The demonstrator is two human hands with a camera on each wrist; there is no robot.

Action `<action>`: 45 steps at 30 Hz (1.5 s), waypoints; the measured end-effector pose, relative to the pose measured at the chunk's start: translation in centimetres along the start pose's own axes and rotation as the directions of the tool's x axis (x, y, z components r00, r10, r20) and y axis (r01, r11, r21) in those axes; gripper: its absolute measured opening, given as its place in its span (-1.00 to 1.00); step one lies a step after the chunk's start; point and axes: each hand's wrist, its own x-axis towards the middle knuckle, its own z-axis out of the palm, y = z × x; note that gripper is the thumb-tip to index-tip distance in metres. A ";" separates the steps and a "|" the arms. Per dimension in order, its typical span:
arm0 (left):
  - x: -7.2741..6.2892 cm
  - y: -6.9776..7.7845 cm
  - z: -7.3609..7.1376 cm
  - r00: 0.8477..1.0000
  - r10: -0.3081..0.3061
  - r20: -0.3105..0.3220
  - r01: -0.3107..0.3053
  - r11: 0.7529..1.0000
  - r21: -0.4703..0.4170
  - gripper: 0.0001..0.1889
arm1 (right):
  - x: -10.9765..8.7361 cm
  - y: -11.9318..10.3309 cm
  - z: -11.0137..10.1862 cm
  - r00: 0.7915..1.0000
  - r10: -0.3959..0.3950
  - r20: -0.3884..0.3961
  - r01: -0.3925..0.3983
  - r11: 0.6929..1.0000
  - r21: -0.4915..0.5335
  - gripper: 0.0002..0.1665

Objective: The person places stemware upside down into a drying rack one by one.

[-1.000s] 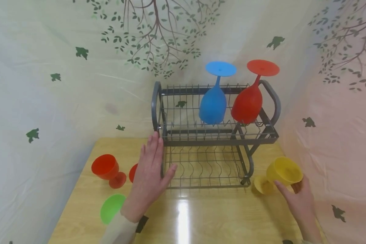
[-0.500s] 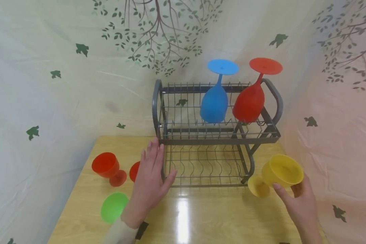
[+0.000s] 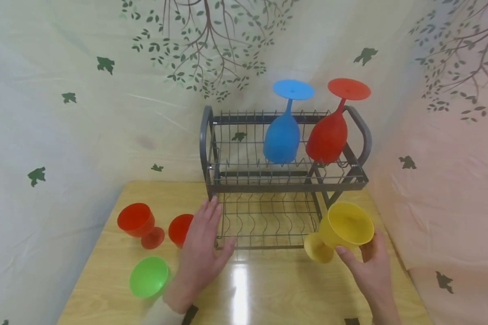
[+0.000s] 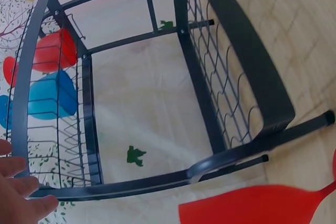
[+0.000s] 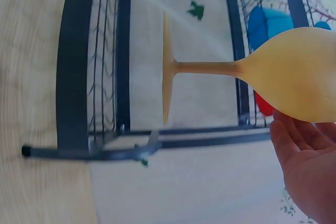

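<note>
My right hand (image 3: 372, 268) grips a yellow plastic wine glass (image 3: 347, 223) by its bowl, mouth up, in front of the rack's right side. The right wrist view shows the glass's stem and flat foot pointing down, clear of the table. My left hand (image 3: 201, 253) has straight, spread fingers and holds nothing. It is by the front left of the dark two-tier dish rack (image 3: 288, 187); whether it touches the rack I cannot tell. Upside down on the upper tier stand a blue wine glass (image 3: 282, 137) and a red wine glass (image 3: 329, 137), the red one tilted.
On the wooden table (image 3: 268, 289), left of the rack, stand a red wine glass (image 3: 135, 220), another red glass (image 3: 181, 229) partly behind my left hand, and a green glass (image 3: 148, 276). A patterned sheet (image 3: 146, 90) hangs behind and at both sides.
My right hand has carried the yellow wine glass leftward, in front of the rack's right side. My left hand has drawn back slightly toward me, uncovering more of the nearby red glass.
</note>
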 end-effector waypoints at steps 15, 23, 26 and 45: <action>-1.3 0.9 1.1 0.999 -0.045 0.012 0.046 0.976 -0.213 -0.35 | -0.3 -0.5 4.3 0.991 -0.061 0.122 0.054 0.997 0.054 0.04; -1.7 1.3 1.4 0.987 -0.134 0.090 0.155 0.940 -0.303 -0.29 | -1.3 -0.4 6.0 0.989 -0.046 0.138 0.042 0.999 0.031 0.02; -1.8 1.6 1.3 0.972 -0.190 0.138 0.226 0.920 -0.321 -0.29 | -1.4 -0.3 6.8 0.983 -0.067 0.169 0.069 0.998 -0.003 0.03; -1.8 2.2 2.0 0.888 -0.356 0.291 0.459 0.655 -0.600 -0.47 | -0.3 0.5 10.0 0.919 -0.066 0.388 0.171 0.955 -0.243 0.14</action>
